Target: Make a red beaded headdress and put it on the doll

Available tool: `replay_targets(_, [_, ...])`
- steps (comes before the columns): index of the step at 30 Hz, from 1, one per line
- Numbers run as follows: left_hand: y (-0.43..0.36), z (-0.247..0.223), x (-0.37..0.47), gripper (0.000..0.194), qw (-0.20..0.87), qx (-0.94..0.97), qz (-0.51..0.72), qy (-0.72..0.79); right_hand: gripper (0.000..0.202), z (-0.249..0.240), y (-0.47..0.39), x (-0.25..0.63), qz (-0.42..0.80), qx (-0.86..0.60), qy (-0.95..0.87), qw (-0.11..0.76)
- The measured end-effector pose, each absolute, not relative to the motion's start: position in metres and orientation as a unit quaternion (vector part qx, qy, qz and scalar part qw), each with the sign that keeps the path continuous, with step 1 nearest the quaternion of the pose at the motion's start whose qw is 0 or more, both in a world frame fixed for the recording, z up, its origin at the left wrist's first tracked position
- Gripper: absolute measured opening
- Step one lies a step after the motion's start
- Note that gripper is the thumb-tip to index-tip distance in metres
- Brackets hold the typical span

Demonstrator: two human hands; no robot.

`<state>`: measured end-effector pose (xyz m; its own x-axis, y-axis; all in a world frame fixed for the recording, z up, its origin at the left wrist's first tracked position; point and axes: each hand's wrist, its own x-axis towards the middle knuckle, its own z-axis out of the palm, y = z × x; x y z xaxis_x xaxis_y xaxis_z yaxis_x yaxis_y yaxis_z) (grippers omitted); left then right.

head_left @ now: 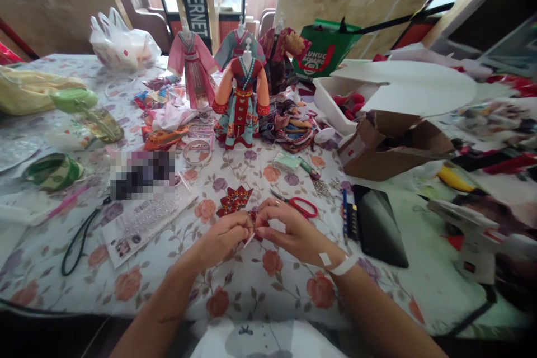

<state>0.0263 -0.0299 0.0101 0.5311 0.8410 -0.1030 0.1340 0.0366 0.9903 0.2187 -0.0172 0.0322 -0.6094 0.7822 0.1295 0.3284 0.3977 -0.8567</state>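
My left hand and my right hand meet low over the table, fingertips pinched close together. A thin white strip slants down from between them, its upper end hidden by the fingers. Just behind my left hand lies a red patterned fabric piece with a pointed, petal-like edge. Bits of similar red show between and under my fingers. Scissors with red handles rest behind my right hand. Farther back stands a doll-size robe with orange sleeves on a small white stand.
Other dressed stands are behind. Left are a beaded sheet, tape rolls and a green-lidded bottle. Right are a blue pencil, a black tablet, a cardboard box and a glue gun.
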Motion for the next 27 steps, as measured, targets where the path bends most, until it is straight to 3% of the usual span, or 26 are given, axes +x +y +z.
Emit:
replay_targets(6, [-0.028,0.011,0.027,0.014,0.597,0.618,0.295,0.418,0.022,0.034,-0.023,0.219,0.431,-0.357,-0.77,0.305])
replay_targets(10, [-0.026,0.009,0.017,0.018,0.564,0.588,0.325,0.481,0.022,0.022,-0.031,0.225,0.481,-0.448,-0.662,0.36])
replay_targets(15, [-0.029,0.007,0.011,0.015,0.354,0.64,0.379,0.567,0.028,-0.007,-0.039,0.227,0.635,-0.528,-0.392,0.405])
replay_targets(17, [-0.033,0.002,0.015,0.021,0.281,0.693,0.38,0.544,0.031,-0.013,-0.04,0.224,0.666,-0.528,-0.329,0.412])
replay_targets(23, [-0.048,-0.024,0.027,0.036,0.267,0.798,0.326,0.43,0.032,-0.015,-0.035,0.214,0.691,-0.529,-0.276,0.409])
replay_targets(27, [-0.051,-0.031,0.029,0.041,0.2,0.841,0.295,0.407,0.031,-0.017,-0.031,0.212,0.693,-0.533,-0.293,0.388])
